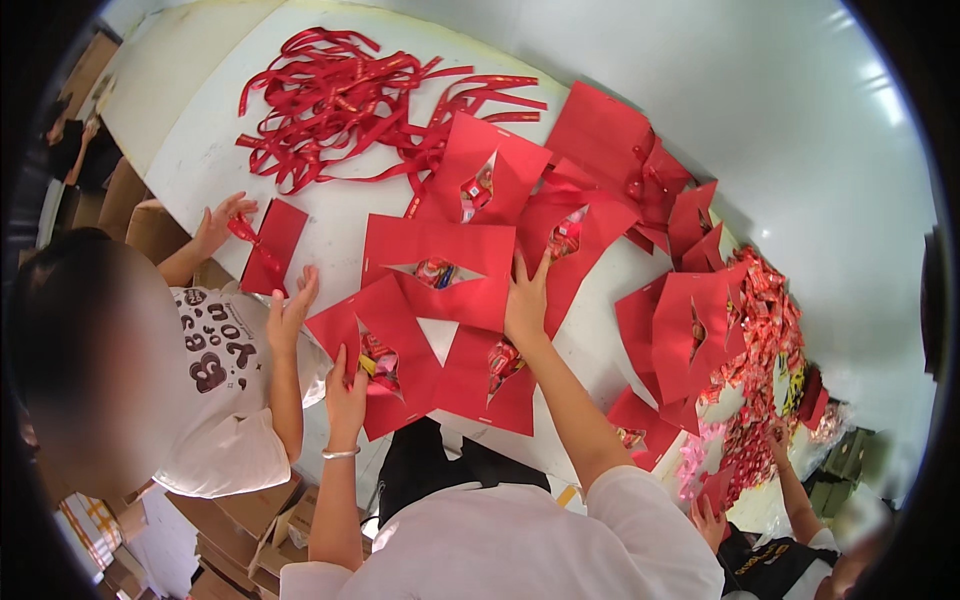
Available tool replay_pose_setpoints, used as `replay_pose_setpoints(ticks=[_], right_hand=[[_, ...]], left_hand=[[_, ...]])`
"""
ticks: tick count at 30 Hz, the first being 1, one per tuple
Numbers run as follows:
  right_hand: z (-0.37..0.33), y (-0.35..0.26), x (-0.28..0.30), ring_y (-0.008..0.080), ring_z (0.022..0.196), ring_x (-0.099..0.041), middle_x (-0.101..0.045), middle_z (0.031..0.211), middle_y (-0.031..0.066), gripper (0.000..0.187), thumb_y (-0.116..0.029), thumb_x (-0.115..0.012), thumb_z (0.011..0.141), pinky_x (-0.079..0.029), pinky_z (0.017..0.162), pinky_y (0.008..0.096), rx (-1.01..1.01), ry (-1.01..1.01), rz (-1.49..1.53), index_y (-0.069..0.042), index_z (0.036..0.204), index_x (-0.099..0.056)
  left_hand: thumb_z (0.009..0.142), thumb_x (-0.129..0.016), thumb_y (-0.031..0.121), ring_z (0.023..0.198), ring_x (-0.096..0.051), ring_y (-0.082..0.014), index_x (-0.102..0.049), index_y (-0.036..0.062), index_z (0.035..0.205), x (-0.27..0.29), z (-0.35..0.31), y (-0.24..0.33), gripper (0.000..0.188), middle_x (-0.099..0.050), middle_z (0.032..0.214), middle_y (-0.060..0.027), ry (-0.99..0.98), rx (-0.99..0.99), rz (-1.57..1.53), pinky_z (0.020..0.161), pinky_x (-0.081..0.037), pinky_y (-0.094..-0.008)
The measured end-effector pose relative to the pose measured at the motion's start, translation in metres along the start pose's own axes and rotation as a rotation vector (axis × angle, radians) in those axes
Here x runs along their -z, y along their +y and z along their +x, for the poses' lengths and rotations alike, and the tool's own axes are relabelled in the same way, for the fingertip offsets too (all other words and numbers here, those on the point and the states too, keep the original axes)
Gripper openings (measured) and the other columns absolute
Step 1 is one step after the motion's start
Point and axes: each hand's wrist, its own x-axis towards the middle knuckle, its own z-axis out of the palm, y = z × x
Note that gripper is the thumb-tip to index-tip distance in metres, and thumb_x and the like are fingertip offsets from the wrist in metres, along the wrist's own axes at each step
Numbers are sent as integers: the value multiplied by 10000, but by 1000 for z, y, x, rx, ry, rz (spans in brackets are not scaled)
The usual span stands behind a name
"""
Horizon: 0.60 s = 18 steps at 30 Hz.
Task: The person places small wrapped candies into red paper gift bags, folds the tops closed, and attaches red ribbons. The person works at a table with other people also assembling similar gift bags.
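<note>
Several flat red paper gift bags with pointed oval openings lie in front of me, wrapped sweets showing through the openings. My left hand (346, 402) grips the lower left edge of a tilted red gift bag (410, 345) with colourful sweets inside. The right hand (527, 303) rests with fingers apart at the right edge of another red gift bag (385, 245), near a further red bag (597, 215) beside it. Below these, one more red gift bag (462, 370) lies partly covered, close to the table's near edge.
A tangle of red ribbons (330, 105) lies at the far left of the white table (190, 150). At left, a co-worker's hands (288, 310) are by a red box with a bow (283, 240). More red bags (690, 330) and a heap of sweets (765, 330) are at right, near another person's hand (708, 525).
</note>
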Motion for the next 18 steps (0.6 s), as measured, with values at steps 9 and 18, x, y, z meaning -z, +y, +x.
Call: replay_pose_setpoints(ticks=[9,18], right_hand=[[73,-7,-12,476,1274,-239,-364,1349,208,400,-78,-480,807,-341,994,497,142,28,28,-28,1203,-508],[60,18,43,382,1197,-382,-414,1263,247,361,-211,-535,883,-300,1010,431,124,100,401,7,1168,-507]], left_hand=[[824,-551,199,1021,-497,-312,-387,110,1356,5,24,30,564,-491,1141,-199,72,14,-7,895,-400,-354],[794,-586,142,828,-549,-203,-461,75,1297,57,-101,9,523,-564,900,-160,41,77,-299,766,-434,-264]])
